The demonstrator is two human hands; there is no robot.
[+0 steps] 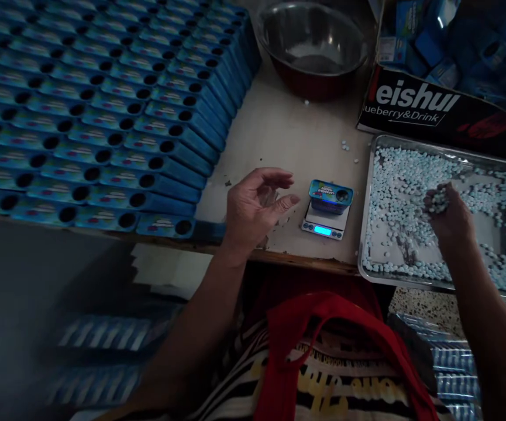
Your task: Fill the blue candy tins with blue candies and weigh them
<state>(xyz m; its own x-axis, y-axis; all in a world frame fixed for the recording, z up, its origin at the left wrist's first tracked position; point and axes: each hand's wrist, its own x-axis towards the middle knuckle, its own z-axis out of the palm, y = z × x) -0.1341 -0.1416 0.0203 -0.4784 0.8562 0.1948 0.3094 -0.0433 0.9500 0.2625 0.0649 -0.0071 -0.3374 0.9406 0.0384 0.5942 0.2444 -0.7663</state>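
Observation:
A small digital scale (324, 230) with a lit blue display stands near the table's front edge. On its platform rests a blue candy box (330, 196) with a dark round hole in its top. My left hand (256, 204) hovers just left of the scale, fingers curved and apart, holding nothing. Over the metal tray (367, 234) my right hand (450, 215) is cupped around a heap of small pale candies (437, 202). More of the same pale blue and white candies lie spread across the tray.
Rows of blue boxes (116, 117) fill the table's left side. A steel bowl (314, 52) sits at the back. Behind the tray, a black carton (446, 111) holds more blue boxes. A few loose candies (345, 145) lie on the tabletop. Packed goods (103, 333) are below the table.

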